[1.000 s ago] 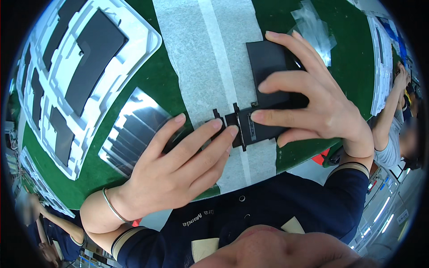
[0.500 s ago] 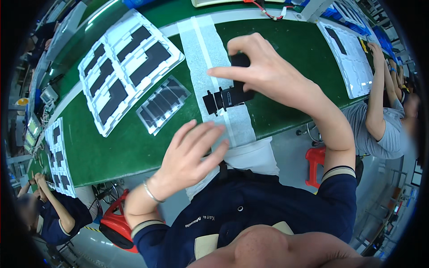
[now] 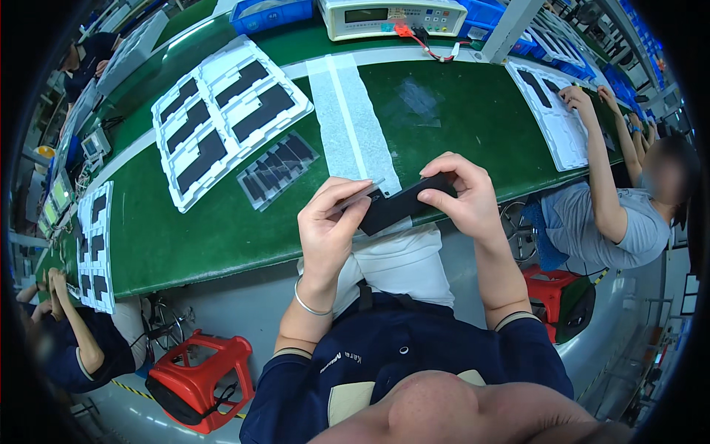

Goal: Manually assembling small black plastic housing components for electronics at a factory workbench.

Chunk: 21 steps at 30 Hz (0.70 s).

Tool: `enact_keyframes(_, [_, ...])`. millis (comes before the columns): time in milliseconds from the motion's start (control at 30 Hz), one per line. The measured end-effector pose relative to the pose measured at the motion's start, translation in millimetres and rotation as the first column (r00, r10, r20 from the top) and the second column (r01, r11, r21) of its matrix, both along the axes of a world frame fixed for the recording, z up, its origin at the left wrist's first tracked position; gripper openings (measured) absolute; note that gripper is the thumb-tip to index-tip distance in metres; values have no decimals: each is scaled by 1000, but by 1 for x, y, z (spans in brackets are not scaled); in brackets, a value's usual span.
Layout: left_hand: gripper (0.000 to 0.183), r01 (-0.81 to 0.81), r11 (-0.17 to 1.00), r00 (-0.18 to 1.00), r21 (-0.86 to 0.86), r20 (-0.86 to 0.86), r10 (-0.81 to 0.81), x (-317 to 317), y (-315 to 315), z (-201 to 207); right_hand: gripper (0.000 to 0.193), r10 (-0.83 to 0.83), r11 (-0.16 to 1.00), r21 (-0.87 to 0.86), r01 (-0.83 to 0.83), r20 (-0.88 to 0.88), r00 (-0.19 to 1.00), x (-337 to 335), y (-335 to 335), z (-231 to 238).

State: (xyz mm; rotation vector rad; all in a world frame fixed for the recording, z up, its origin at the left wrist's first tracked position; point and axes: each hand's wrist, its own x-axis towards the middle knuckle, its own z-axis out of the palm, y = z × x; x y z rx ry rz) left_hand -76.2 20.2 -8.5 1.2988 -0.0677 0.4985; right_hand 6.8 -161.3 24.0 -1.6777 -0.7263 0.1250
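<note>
- Both hands are on a flat black piece. It's held at the near end of the white strip (image 3: 344, 111), overlapping it in this view.
- Left hand (image 3: 323, 214): thumb and fingers pinched nearly together on the piece's left end. A thin pale-edged bit sits in that grip too, can't tell if it's attached.
- Right hand (image 3: 473, 200): thumb and fingers closed on the other end of the black piece (image 3: 403, 207).
- Table's near edge passes right by the strip's near end, so the hands are basically at the edge.
- Most room: the green tabletop (image 3: 473, 103) right of the strip, with crumpled clear film (image 3: 420, 100) on it. Left of the strip is tighter: film sleeve (image 3: 277, 170) near, white tray (image 3: 235, 157) behind.
- Long axis slants across the strip, right end pointing farther from the body.
</note>
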Motion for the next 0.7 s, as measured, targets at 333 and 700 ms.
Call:
enact_keyframes(333, [11,-190,964,980,185,-22,197,4,-5,-11,17,21,979,-184,88,520,854,4,36,9])
enact_keyframes(700, [13,-181,912,979,368,-18,201,6,-4,-9,28,-161,920,-277,278,381,911,61,-20,-5])
